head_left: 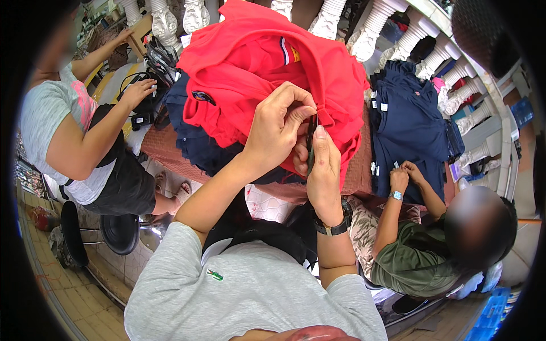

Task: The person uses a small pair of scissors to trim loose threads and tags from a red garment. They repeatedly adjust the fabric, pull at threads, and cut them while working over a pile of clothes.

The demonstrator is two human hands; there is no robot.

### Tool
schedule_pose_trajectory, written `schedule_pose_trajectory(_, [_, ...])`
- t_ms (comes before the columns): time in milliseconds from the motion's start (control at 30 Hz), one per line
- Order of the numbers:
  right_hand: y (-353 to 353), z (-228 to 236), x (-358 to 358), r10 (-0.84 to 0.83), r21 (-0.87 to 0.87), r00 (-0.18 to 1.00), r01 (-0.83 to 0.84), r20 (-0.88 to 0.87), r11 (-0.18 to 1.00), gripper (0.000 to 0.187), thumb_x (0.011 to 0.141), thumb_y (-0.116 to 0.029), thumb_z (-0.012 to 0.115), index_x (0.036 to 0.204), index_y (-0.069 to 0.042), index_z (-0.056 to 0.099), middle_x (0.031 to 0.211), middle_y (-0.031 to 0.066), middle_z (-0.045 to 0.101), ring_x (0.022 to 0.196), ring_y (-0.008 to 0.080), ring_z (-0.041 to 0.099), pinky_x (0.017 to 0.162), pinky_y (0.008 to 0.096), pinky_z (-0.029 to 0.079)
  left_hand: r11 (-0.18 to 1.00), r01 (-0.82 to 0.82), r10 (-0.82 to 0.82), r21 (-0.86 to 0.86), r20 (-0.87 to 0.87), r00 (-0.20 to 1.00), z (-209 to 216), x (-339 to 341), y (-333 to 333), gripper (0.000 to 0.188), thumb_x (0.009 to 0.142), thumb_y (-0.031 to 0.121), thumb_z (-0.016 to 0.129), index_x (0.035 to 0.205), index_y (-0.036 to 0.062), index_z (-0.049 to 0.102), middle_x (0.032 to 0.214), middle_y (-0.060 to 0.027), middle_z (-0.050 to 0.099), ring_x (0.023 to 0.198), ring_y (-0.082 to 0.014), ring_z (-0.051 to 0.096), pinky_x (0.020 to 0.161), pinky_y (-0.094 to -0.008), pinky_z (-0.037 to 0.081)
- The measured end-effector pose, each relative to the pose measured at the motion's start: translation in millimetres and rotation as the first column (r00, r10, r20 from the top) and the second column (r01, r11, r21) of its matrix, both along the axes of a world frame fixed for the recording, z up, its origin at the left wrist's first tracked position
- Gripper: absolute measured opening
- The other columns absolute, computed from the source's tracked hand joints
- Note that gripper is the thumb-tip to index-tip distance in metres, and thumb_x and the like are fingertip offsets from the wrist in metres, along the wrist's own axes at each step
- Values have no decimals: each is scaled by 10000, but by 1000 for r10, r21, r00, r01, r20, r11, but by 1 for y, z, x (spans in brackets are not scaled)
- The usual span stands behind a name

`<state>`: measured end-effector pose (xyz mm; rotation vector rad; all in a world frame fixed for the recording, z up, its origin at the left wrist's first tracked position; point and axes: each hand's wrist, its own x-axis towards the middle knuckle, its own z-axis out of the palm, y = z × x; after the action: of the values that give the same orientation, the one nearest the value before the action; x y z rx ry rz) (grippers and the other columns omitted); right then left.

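A heap of red garments (pixel 256 74) is piled in front of me, on top of folded navy clothes (pixel 193 136). My left hand (pixel 277 128) is closed, thumb and forefinger pinching the edge of the red cloth. Close against it, my right hand (pixel 323 173) wraps round a slim dark hand tool (pixel 311 145), whose narrow tip points up at the pinched edge. Fingers cover most of the tool, so its exact kind does not show. A dark-strapped watch is on my right wrist.
Reddish-brown cloth (pixel 165 150) covers the table. At right, a seated person in dark green (pixel 421 256) handles navy garments (pixel 406 125). At left, a person in a grey shirt (pixel 51 125) reaches toward black items (pixel 162 62). White balusters (pixel 369 28) line the far side.
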<state>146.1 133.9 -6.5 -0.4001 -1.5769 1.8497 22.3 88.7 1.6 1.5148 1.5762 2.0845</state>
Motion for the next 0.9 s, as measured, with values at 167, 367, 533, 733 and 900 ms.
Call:
schedule_pose_trajectory(167, [1, -3, -4, -11, -2, 999, 11, -47, 1000, 360, 1123, -330, 384, 955, -42, 522, 718, -37, 405, 587, 45, 339, 502, 223, 283, 1000, 16, -16, 0, 12, 1000, -2, -2, 0, 44, 999, 15, 597, 962, 5, 577, 912, -24, 601, 740, -48, 546, 656, -212, 468])
schedule_pose_trajectory(367, [-1, -1, -6, -8, -29, 998, 6, -63, 1000, 368, 1123, -333, 380, 952, -40, 523, 704, -46, 392, 571, 40, 331, 495, 221, 279, 998, 21, -22, 56, 13, 1000, -7, -3, 3, 45, 999, 6, 598, 961, 2, 574, 923, -39, 620, 735, -44, 536, 659, -208, 465])
schedule_pose_trajectory(533, [-1, 0, -12, -1, -59, 996, -4, -84, 998, 376, 1126, -332, 366, 946, -42, 524, 695, -53, 381, 559, 37, 317, 489, 220, 272, 999, 24, -26, 37, 52, 998, -5, 0, 1, 49, 1000, 4, 595, 958, 0, 571, 932, -44, 616, 750, -47, 539, 680, -211, 469])
schedule_pose_trajectory(733, [-3, 5, 6, 76, -58, 996, -74, 39, 996, 391, 1115, -340, 378, 940, -31, 541, 686, -50, 372, 571, 39, 314, 510, 229, 272, 999, 29, -27, 29, -52, 998, -8, -9, -6, 77, 1022, 49, 581, 967, 0, 556, 940, -56, 593, 835, -88, 560, 764, -244, 488])
schedule_pose_trajectory(900, [-3, 23, 43, 90, 111, 977, -113, 195, 987, 457, 1100, -356, 332, 979, 8, 581, 677, -44, 363, 573, 57, 304, 529, 234, 268, 989, 144, -145, 32, 2, 989, -3, -10, -16, 128, 1045, 119, 566, 998, 2, 544, 959, -68, 590, 869, -118, 578, 825, -269, 504])
